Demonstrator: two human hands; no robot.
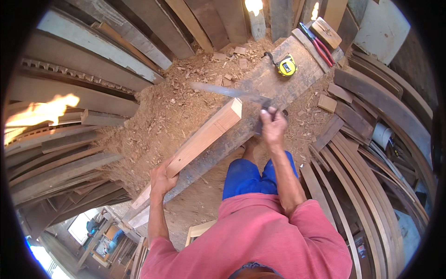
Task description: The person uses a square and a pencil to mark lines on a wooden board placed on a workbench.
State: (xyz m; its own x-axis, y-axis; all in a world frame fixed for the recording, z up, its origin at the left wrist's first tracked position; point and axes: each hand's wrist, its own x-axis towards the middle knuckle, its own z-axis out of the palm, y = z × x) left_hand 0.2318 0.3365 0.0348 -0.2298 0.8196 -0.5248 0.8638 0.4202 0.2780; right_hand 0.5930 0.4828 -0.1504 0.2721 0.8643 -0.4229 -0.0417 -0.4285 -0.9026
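Note:
My left hand (160,178) is wrapped round the lower left part of a squared wooden beam (204,136), which slants up to the right along a workbench plank (204,158). Faint lines cross the beam's face close to its far end. In my closed right hand (274,124) is the dark handle of a handsaw (232,93). Its blade, smeared by motion, points left past the beam's far end. Whether the blade touches the wood, I cannot tell.
On the bench's far end lie a yellow tape measure (286,66), red-handled pliers (320,49) and a wooden block (326,32). Shavings and offcuts (227,76) cover the ground. Stacked boards (362,181) stand close on the right, and more boards (79,88) lean on the left.

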